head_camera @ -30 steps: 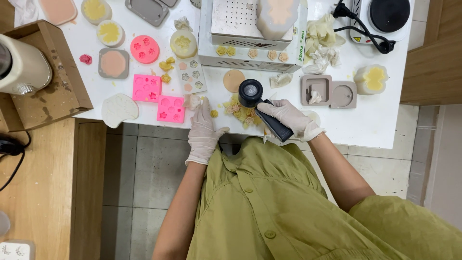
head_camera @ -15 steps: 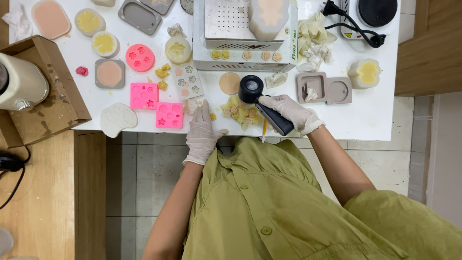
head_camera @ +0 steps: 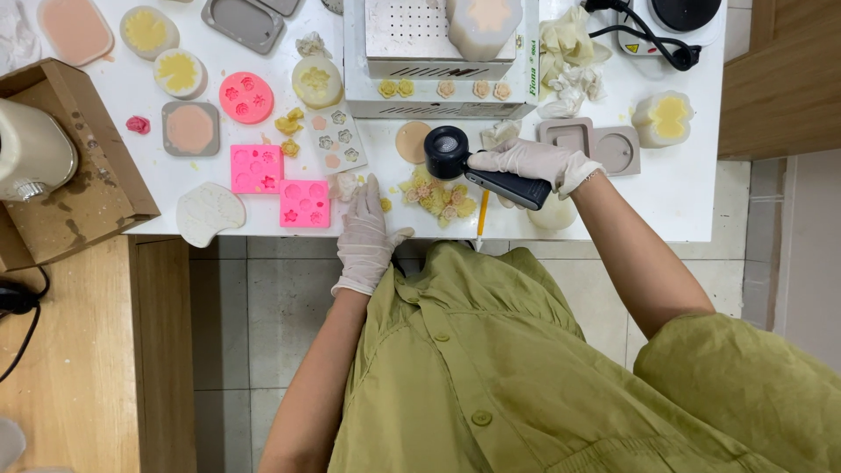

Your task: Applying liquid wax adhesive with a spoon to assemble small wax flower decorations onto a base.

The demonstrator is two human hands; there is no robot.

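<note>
Black heat gun [head_camera: 491,171] in gloved right hand [head_camera: 534,162] fingers' wrap

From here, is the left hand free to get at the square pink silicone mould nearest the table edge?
Probably yes. The gloved left hand lies flat and empty on the white table, right beside the square pink silicone mould, with nothing lying between them.

- The smooth white counter [head_camera: 666,201] looks matt, smeared with waxy yellow crumbs.
- Thin, wrinkled whitish rubber gloves cover the left hand [head_camera: 364,235] and right hand [head_camera: 534,161].
- The black plastic heat tool [head_camera: 484,169] has a dull, finely textured handle.
- Square pink silicone moulds [head_camera: 282,184] near the counter's front edge look soft and satiny.
- The brown cardboard box [head_camera: 83,171] at the left edge is rough and stained.
</note>
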